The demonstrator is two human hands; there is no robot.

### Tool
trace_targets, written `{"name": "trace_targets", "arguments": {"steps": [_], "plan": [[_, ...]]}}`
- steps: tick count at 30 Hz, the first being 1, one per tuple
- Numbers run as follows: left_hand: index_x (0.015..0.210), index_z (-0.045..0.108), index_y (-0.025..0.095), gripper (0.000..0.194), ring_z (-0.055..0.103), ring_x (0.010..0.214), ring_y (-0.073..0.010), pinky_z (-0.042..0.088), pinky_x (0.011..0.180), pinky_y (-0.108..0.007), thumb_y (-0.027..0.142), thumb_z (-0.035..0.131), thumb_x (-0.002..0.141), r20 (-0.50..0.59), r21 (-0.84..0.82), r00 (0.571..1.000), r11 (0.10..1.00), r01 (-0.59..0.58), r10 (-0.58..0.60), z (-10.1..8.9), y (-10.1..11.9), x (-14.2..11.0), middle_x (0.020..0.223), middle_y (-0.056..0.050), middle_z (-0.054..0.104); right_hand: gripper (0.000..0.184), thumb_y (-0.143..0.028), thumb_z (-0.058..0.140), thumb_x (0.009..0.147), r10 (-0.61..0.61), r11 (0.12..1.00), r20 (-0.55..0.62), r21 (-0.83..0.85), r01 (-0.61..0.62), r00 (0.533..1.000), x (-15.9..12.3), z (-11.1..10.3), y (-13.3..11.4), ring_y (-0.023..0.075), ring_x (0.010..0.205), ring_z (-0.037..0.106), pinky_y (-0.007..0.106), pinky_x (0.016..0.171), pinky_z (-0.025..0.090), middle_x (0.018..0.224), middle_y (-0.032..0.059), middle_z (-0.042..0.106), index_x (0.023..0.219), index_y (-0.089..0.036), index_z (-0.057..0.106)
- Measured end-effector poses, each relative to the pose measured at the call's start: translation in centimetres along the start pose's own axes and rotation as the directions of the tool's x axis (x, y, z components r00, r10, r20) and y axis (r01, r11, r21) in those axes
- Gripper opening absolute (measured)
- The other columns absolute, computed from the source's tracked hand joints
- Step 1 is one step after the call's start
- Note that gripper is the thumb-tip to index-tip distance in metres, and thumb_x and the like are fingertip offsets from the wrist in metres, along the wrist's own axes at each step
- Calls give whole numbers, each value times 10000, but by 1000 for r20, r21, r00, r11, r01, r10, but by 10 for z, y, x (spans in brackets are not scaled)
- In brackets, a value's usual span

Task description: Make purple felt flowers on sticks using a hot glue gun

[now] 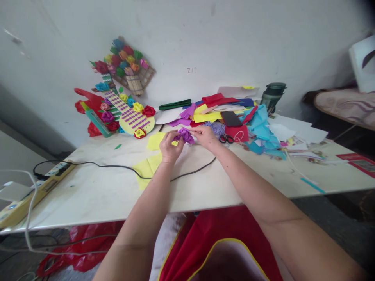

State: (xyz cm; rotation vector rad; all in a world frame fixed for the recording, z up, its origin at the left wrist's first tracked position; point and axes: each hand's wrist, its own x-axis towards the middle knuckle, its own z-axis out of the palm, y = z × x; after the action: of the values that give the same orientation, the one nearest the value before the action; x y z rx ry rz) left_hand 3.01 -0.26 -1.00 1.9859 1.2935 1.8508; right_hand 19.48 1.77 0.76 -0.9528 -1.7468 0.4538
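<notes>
Your left hand (170,148) grasps a ruffled, crinkly purple paper flower (185,135) over the smooth white tabletop (99,195); your right hand (206,136) pinches its right edge. Flat, creased yellow paper (146,168) lies beneath your left forearm, near the thin black cable (113,166).

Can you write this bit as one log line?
left hand: holding purple paper | right hand: pinching its edge | nearby: scissors, phone

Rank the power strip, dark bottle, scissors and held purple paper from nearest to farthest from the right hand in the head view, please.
1. Purple paper: pinched by the right hand and left hand.
2. Scissors: just right of the right hand.
3. Dark bottle: farther right, toward the back.
4. Power strip: far left.
</notes>
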Motion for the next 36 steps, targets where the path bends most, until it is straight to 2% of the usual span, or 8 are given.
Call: {"name": "trace_targets", "arguments": {"steps": [5,11,15,19,24,27,31,36], "plan": [[774,670,222,82,654,896,-188,520,797,-303,234,696,698,8,68,999,997,-44,44,0,0,0,1026,-79,693,228,-138,621,805,86,996,-29,31,-85,996,0,-1,-5,220,949,716,386,930,540,980,70,774,957,-190,783],[773,699,224,65,679,895,-199,517,790,-301,239,692,710,37,163,991,977,-136,132,1,-1,0,1033,-83,708,228,-143,613,814,110,993,-31,40,-109,993,-1,-1,-8,223,962,713,386,947,531,995,67,772,957,-190,785],[773,691,209,108,675,845,-175,514,761,-281,304,690,723,8,126,991,983,-136,136,1,0,-1,1041,-82,718,211,-144,630,808,100,993,-48,62,-97,994,-1,0,-4,210,918,715,353,905,540,961,73,774,947,-170,787],[705,653,180,265,654,822,-166,503,722,-270,435,654,779,-61,-157,998,988,11,-21,1,0,1,959,-96,715,192,-161,647,799,25,998,-57,52,-22,998,0,2,1,187,860,706,324,849,543,912,44,774,916,-203,794],[592,536,173,407,561,579,-109,462,597,-243,495,780,640,41,-516,945,802,299,-326,-1,-5,8,600,3,593,182,-192,660,800,-51,999,-20,15,52,998,-1,3,4,166,808,687,297,784,541,855,26,770,910,-239,797],[732,571,174,438,534,520,-92,442,551,-229,445,850,530,171,-579,890,688,438,-422,-5,-6,11,579,36,583,205,-206,654,808,-63,998,22,6,63,998,-1,3,4,166,841,682,295,799,534,897,31,770,956,-244,791],[940,650,152,492,588,569,-116,455,565,-235,379,821,538,340,-560,831,615,555,-440,-11,-5,12,650,11,641,215,-190,638,813,-83,996,64,-9,84,994,-2,3,3,163,835,676,294,799,529,897,42,763,959,-228,791],[790,684,132,306,585,576,-123,436,513,-230,300,750,543,419,-538,801,593,599,-428,-11,-6,14,696,-26,664,210,-195,638,820,-132,989,101,-58,139,986,-4,0,1,158,810,661,298,786,526,882,45,740,958,-232,792]]}}
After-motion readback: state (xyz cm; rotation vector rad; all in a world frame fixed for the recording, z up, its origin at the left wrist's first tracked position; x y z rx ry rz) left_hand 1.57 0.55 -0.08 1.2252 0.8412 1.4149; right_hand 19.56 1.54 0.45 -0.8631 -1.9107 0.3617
